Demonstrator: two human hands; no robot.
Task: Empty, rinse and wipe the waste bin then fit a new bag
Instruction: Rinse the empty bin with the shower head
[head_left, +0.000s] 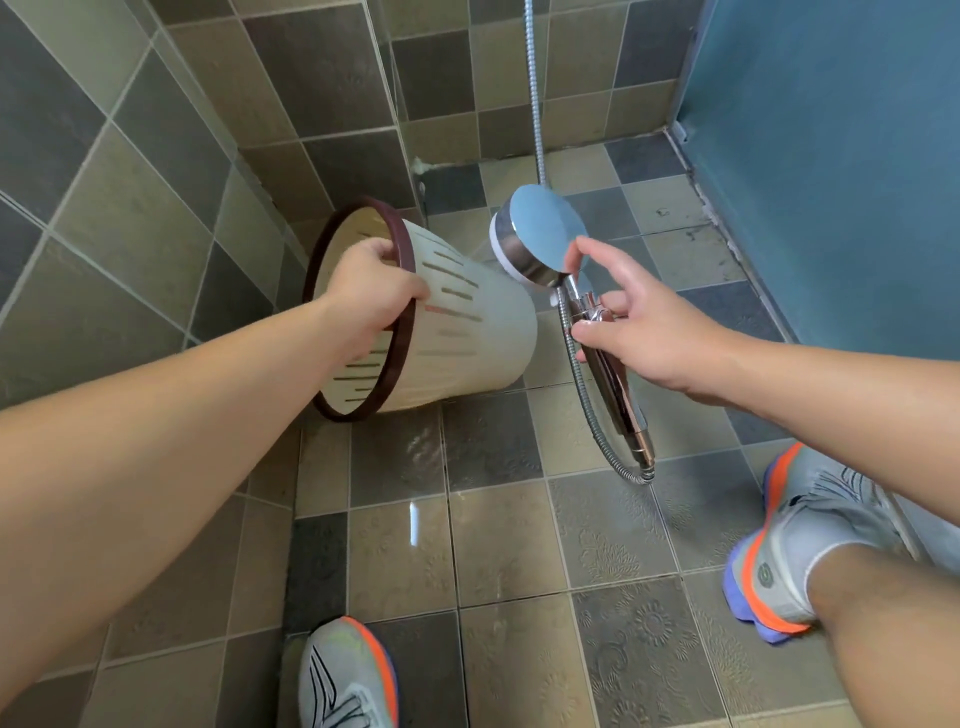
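Left hand (363, 291) grips the dark-rimmed, slotted cream plastic waste bin (467, 332), held tilted sideways. Right hand (639, 332) grips the chrome shower head (540, 234) handle, just right of the bin.

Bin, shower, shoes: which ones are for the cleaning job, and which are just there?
For the job: waste bin, shower head, its hose, left hand, right hand.
Just there: shoes, floor tiles, blue wall.

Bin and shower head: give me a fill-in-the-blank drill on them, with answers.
1. The left hand grips the bin by its ____.
2. The right hand holds the shower head by its ____.
3. The bin's rim is dark ____.
4. The bin's side has rows of ____.

Answers: rim; handle; red; slots
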